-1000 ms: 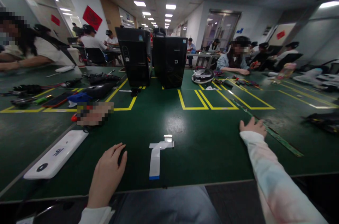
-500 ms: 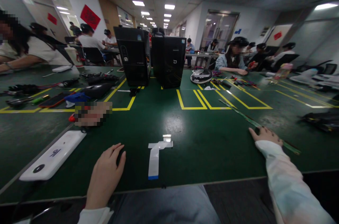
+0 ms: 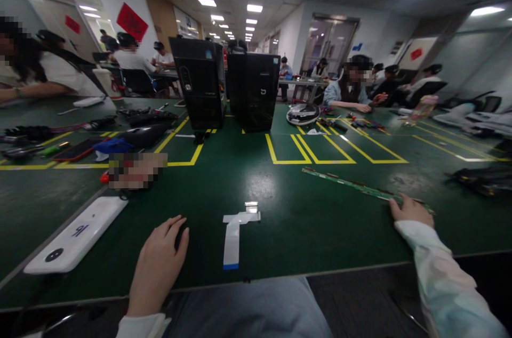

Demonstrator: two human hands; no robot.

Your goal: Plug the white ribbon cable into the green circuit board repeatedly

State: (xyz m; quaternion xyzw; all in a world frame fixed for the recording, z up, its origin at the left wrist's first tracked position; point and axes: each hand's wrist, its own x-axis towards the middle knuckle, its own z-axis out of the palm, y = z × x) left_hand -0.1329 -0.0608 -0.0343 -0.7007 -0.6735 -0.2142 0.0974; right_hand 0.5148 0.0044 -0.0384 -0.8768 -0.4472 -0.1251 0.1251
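Note:
A long, narrow green circuit board [image 3: 352,184] lies slantwise on the green table at the right. My right hand [image 3: 414,211] is closed around it near its right end; the fingertips are partly hidden. My left hand [image 3: 158,258] rests on the table with its thumb apart from the fingers, and nothing is in it. Between the hands a white flat ribbon cable [image 3: 232,244] lies folded, with a blue strip at its near end and a shiny connector at its far end. The cable is closest to my left hand, not touched by it.
A white case [image 3: 78,234] lies left of my left hand, with a blurred-out object [image 3: 138,171] behind it. Two black computer towers [image 3: 254,93] stand ahead. Cables and tools [image 3: 106,123] spread at the left. A coiled cable [image 3: 303,114] sits beyond. Other people [image 3: 354,87] sit around.
The circuit board has turned on the table, its far end swinging left and nearer, its near end shifting away from me. My right hand has moved slightly right with it. My left hand stays put.

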